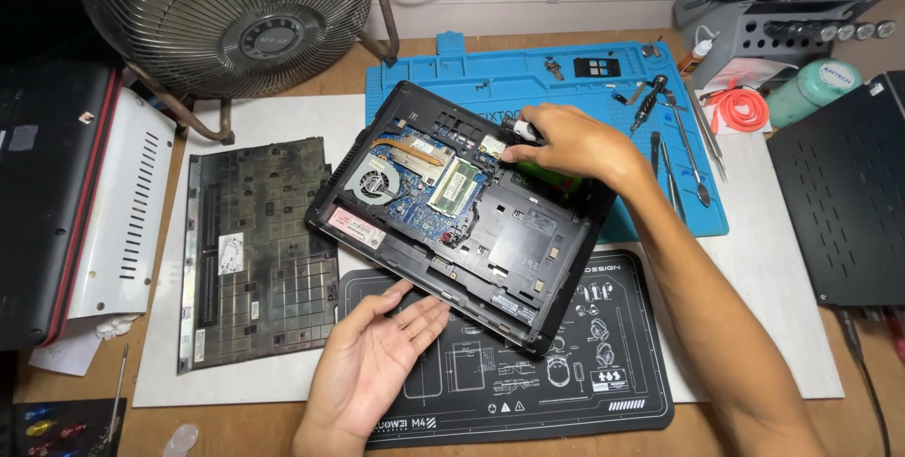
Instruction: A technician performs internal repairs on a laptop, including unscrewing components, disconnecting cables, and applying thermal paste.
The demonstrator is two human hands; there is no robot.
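On the workbench, across a black printed mat point(566, 391) and a blue repair mat point(490, 66), lies one opened laptop point(471, 217) turned at an angle, its underside up and its board, round cooling fan point(370, 181) and green memory module point(454, 185) bared. Its far right corner is hidden under the right hand point(566, 144), whose fingers are curled shut around a small dark and pale object point(521, 127) at the laptop's upper edge — too much of it is covered to tell what it is. The left hand point(372, 358) lies palm up with fingers spread and loose, gripping nothing, its fingertips touching the laptop's near edge. Just left of the laptop rests one removed bottom cover point(256, 250), dusty and flat on a white sheet point(283, 113). Behind it stands one metal fan point(226, 14), its top cut off by the frame. Along the blue mat's right side lie several slim hand tools point(683, 151); they overlap, so an exact count is hard to make. Further right sit one teal bottle point(813, 89), a coil of orange cord point(738, 108) and a dark perforated panel point(839, 203) — cut off at the frame's edge. A second closed laptop with red trim point(52, 193) is cropped at the left.
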